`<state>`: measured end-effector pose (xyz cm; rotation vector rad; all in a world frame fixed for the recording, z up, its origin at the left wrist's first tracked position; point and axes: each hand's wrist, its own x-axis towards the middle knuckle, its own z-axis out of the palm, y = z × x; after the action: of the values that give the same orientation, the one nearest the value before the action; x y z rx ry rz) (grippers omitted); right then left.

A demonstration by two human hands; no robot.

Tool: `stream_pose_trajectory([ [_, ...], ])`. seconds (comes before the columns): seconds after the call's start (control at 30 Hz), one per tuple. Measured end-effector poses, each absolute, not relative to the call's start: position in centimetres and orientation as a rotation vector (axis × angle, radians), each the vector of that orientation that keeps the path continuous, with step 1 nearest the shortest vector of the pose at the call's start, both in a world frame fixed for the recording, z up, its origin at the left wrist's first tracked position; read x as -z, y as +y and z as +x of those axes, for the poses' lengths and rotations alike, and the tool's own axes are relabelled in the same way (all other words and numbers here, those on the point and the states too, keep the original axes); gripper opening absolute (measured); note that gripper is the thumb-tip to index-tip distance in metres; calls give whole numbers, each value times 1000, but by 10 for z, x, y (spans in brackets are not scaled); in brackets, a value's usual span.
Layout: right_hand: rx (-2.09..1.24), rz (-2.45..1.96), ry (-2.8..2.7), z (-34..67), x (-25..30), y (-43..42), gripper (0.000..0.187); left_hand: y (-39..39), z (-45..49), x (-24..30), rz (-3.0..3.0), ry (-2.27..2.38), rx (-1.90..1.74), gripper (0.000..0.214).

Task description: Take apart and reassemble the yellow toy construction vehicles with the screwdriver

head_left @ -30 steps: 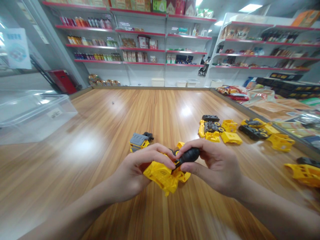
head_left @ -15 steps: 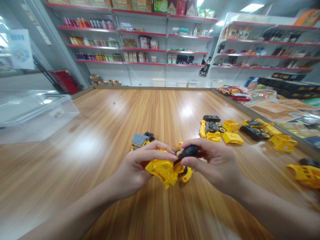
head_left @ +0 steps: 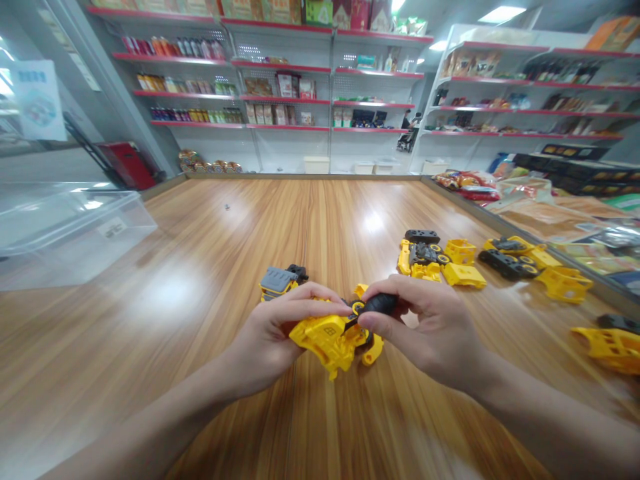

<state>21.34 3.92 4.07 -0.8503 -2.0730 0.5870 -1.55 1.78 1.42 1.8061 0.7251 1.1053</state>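
My left hand [head_left: 285,327] is closed around a yellow plastic toy vehicle part [head_left: 323,337], gripping it from the left. Between the thumb and fingers of my right hand [head_left: 425,320] is the bulbous black handle of a screwdriver [head_left: 380,305]. Its dark shaft points left and down against the yellow part; the tip is hidden. Under and behind the held part, a curved yellow piece [head_left: 373,351] and black wheels show in part. Just beyond my left hand sits a grey and yellow toy truck bed [head_left: 277,280].
Yellow and black toy vehicle parts [head_left: 425,255] lie on the wooden table [head_left: 250,227] at the right, with more pieces [head_left: 517,260] farther right and a yellow body [head_left: 607,343] near the edge. A clear plastic bin [head_left: 80,233] stands at the left. Stocked shelves [head_left: 280,63] line the back.
The screwdriver handle has tilted a little flatter in my right hand. My left hand keeps its hold on the yellow part, and the view has shifted slightly.
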Motion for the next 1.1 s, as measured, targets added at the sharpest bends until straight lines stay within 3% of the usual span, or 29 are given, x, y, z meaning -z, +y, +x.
stream_pose_trajectory([
  [0.43, -471, -478, -2191, 216, -41, 40, 13, 18, -20, -13, 1805, 664, -1082, 27],
  [0.6, -434, -586, -2179, 216, -39, 38, 16, 19, -19, -13, 1773, 683, -1106, 27],
  [0.73, -633, -944, -2090, 215, -36, 40, 18, 21, -14, -11, 1501, 673, -1141, 53],
  [0.83, -879, -1058, -2056, 213, -32, 46, 33, 22, -12, -10, 1406, 668, -1129, 69],
  [0.93, -1085, -1049, -2000, 210, -28, 50, 45, 22, -13, -11, 1407, 690, -1038, 57],
  [1.1, -1275, -983, -1966, 209, -26, 50, 45, 22, -12, -16, 1405, 752, -953, 32],
])
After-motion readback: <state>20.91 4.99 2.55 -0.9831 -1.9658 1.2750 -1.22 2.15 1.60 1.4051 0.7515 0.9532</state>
